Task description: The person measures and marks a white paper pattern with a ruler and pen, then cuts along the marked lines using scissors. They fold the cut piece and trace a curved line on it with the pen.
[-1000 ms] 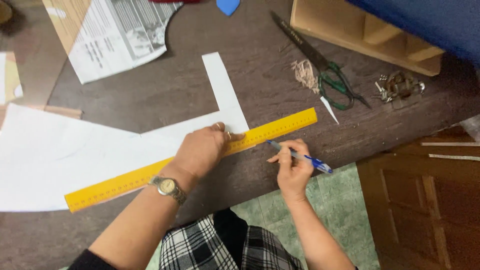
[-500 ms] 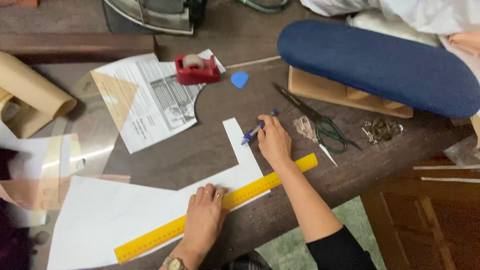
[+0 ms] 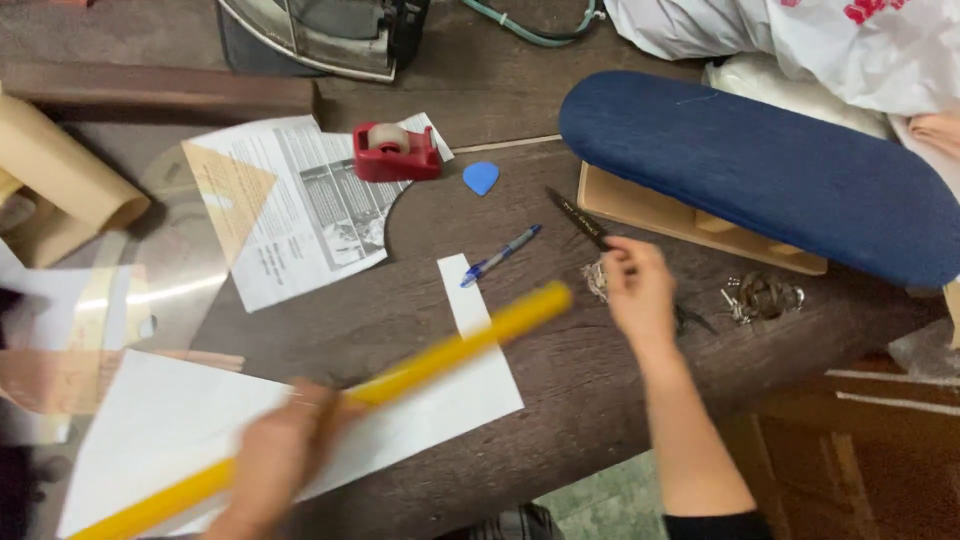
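Note:
My left hand (image 3: 275,455) grips a long yellow ruler (image 3: 470,345), which is blurred and tilted up off the white paper pattern piece (image 3: 450,400). My right hand (image 3: 640,290) lies over the handles of the dark scissors (image 3: 578,217), whose blades stick out toward the upper left. Whether its fingers have closed on the scissors is not clear. A blue pen (image 3: 500,255) lies loose on the dark wooden table (image 3: 560,430), just left of my right hand.
A blue padded sleeve board (image 3: 760,170) on a wooden base stands at the right. A red tape dispenser (image 3: 395,152), a blue chalk piece (image 3: 481,177), printed sheets (image 3: 290,210), a metal clip cluster (image 3: 765,297), a cardboard roll (image 3: 60,180) and an iron (image 3: 320,35) surround the work area.
My right hand put the pen down on the table and moved right onto the scissors. My left hand lifted the ruler off the paper and swung it. The view shifted.

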